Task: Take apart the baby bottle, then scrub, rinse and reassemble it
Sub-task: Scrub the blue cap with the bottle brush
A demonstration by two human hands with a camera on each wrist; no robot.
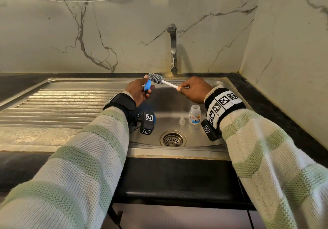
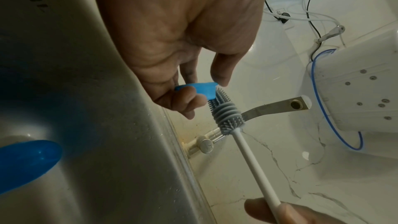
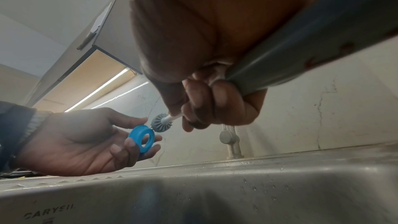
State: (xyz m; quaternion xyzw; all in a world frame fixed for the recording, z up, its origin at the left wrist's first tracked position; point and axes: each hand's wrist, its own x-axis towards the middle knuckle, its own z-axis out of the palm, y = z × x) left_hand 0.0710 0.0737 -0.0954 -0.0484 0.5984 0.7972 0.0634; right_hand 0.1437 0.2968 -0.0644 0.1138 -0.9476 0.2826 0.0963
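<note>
Left fingers: the left hand [image 1: 136, 91] is palm-up above the sink, thumb and curled fingertips [image 3: 127, 146] pinching the blue screw ring [image 3: 143, 138] by its rim, so the ring's round hole faces the other hand.
Right fingers: the right hand [image 1: 192, 89] is closed round the white handle of the bottle brush [image 1: 160, 80], thumb and fingers wrapped tight near the handle's end.
Brush contact: the grey bristled head [image 2: 224, 108] lies against the outer edge of the blue ring, touching it; the head is beside the ring, not through its hole.
Where the hands are: both are held in the air over the back part of the basin, just in front of the tap [image 1: 173, 51].
Bottle body: the clear bottle [image 1: 194, 116], open at the top and with a printed label, stands upright on the basin floor, below the right wrist.
Teat: the small clear teat [image 1: 181, 120] stands just left of the bottle, near it but apart.
Blue cap: a blue rounded piece [image 2: 25, 164] lies in the basin under the left wrist; the head view shows only a sliver of it behind the wrist camera.
Sink: a steel sink [image 1: 177, 148] with a round drain [image 1: 173, 139] near its front, water droplets on its wall, and a ribbed draining board [image 1: 58, 104] to the left.
Surroundings: a dark countertop [image 1: 276, 108] frames the sink, with veined pale marble wall [image 1: 124, 24] behind.
Sleeves: both arms wear a cream and green striped knit jumper [image 1: 85, 157], with black wrist straps carrying cameras.
</note>
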